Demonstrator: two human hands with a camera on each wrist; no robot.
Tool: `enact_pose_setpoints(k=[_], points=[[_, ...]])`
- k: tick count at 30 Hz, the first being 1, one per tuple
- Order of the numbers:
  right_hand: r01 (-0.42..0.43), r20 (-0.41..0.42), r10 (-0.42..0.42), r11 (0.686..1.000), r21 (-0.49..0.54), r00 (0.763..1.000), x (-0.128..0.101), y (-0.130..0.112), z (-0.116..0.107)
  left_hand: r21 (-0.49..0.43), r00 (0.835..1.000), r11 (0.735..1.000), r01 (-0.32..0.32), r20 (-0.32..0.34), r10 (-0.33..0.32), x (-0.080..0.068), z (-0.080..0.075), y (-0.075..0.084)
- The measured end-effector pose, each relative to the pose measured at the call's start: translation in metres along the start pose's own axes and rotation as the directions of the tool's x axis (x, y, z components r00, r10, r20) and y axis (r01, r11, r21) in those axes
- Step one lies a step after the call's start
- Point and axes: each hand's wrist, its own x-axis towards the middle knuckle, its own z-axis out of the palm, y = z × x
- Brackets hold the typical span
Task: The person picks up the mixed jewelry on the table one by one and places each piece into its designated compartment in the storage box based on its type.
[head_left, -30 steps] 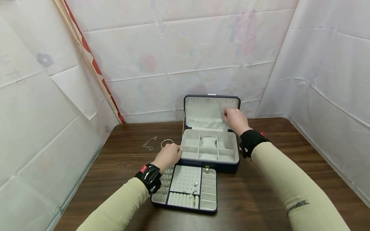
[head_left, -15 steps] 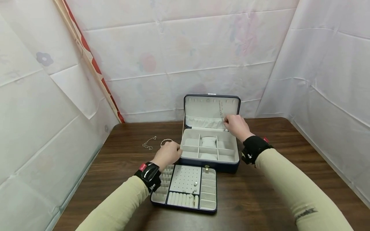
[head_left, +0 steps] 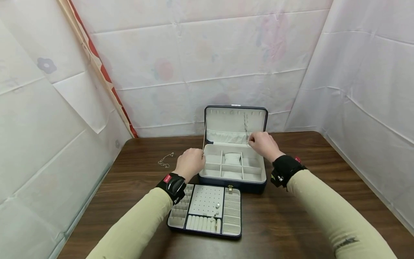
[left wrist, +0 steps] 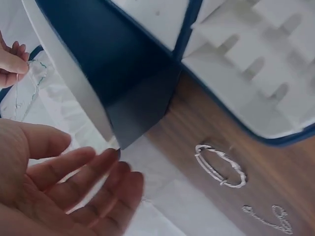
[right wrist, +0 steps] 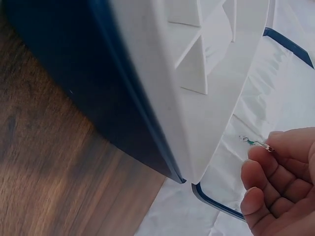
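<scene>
- The brown wooden table [head_left: 291,208] carries everything, with white sheeting hung around it on three sides.
- The dark blue jewellery box [head_left: 233,169] stands open near the middle of the table, its lid [head_left: 226,124] upright at the back, its pale base split into compartments.
- A removable tray [head_left: 207,212] with ring rolls and small slots lies flat on the table just in front of the box (it touches or nearly touches the box's front wall; I cannot tell which).
- The left hand [head_left: 191,163] hovers at the box's left front corner, fingers straight and slightly spread, holding nothing; the left wrist view shows the open palm [left wrist: 59,187] just beside the blue corner.
- The right hand [head_left: 263,144] is up at the lid's inner face, its fingertips [right wrist: 268,147] pinching a thin chain necklace [head_left: 247,126], which hangs down the lid lining from a hook.
- A bangle [left wrist: 220,165] lies on the table left of the box, close by the left hand.
- A second fine chain [head_left: 165,160] lies further left, apart from the bangle.
</scene>
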Motion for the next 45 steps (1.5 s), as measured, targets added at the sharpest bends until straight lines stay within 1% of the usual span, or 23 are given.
enact_pose_setpoints(k=[2,6,9,10,13,16,20,25,29,36,40,45], points=[[0.001,0.007,-0.001,1.0,0.007,1.0,-0.001,-0.001,0.0,0.011,0.999,0.999,-0.041,-0.034,0.041,0.004,-0.001,0.003],[0.019,0.004,-0.019,1.0,0.011,1.0,-0.004,-0.002,0.001,0.036,0.993,0.995,-0.096,-0.065,0.098,0.012,-0.004,0.013],[0.044,-0.002,-0.044,0.999,0.013,0.999,-0.006,-0.002,0.002,0.084,0.983,0.985,-0.153,-0.086,0.161,0.019,-0.006,0.02],[0.052,-0.006,-0.052,0.999,0.012,0.999,-0.006,-0.003,0.002,0.103,0.978,0.979,-0.176,-0.097,0.186,0.021,-0.006,0.022],[0.077,-0.013,-0.077,0.997,0.005,0.997,-0.008,-0.003,0.003,0.151,0.964,0.962,-0.227,-0.104,0.243,0.027,-0.008,0.027],[0.092,-0.022,-0.092,0.996,-0.005,0.995,-0.01,-0.004,0.002,0.165,0.96,0.954,-0.25,-0.089,0.267,0.033,-0.008,0.032],[0.113,-0.035,-0.113,0.994,-0.009,0.993,-0.012,-0.006,0.001,0.169,0.96,0.951,-0.258,-0.068,0.273,0.042,-0.007,0.035],[0.146,-0.065,-0.146,0.989,-0.01,0.987,-0.014,-0.007,-0.002,0.181,0.959,0.949,-0.257,-0.071,0.274,0.053,-0.003,0.04],[0.156,-0.079,-0.155,0.988,0.007,0.985,-0.016,-0.008,-0.004,0.185,0.964,0.951,-0.246,-0.059,0.261,0.06,0.0,0.042],[0.181,-0.098,-0.18,0.983,0.01,0.979,-0.016,-0.011,-0.008,0.173,0.979,0.966,-0.191,-0.031,0.199,0.066,0.003,0.037],[0.205,-0.112,-0.202,0.979,0.016,0.973,-0.015,-0.014,-0.012,0.176,0.981,0.966,-0.187,-0.022,0.193,0.068,0.006,0.033],[0.225,-0.142,-0.218,0.974,0.035,0.966,-0.013,-0.016,-0.017,0.181,0.981,0.965,-0.19,0.001,0.193,0.072,0.009,0.034]])
